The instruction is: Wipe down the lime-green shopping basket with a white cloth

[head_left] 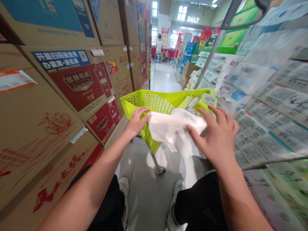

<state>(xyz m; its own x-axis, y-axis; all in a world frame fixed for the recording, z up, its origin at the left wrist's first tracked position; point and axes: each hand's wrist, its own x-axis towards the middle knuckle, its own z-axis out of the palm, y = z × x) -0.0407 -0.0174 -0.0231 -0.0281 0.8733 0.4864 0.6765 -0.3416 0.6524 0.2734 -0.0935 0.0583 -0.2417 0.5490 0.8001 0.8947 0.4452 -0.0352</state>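
A lime-green plastic shopping basket (pixel 134 104) on a wheeled stand sits in front of me in a store aisle. A white cloth (pixel 174 130) is draped over its near rim. My left hand (pixel 136 121) rests on the basket's near rim at the cloth's left edge, fingers curled over it. My right hand (pixel 218 134) lies on the cloth's right side with fingers spread and stretched flat. Packaged goods show inside the basket behind the cloth.
Stacked cardboard boxes (pixel 72 83) form a wall on my left. Shelves of packaged goods (pixel 269 96) line the right. A metal pole (pixel 214 48) slants up from the basket. The tiled aisle (pixel 165 78) runs ahead, and a person (pixel 159 45) stands far off.
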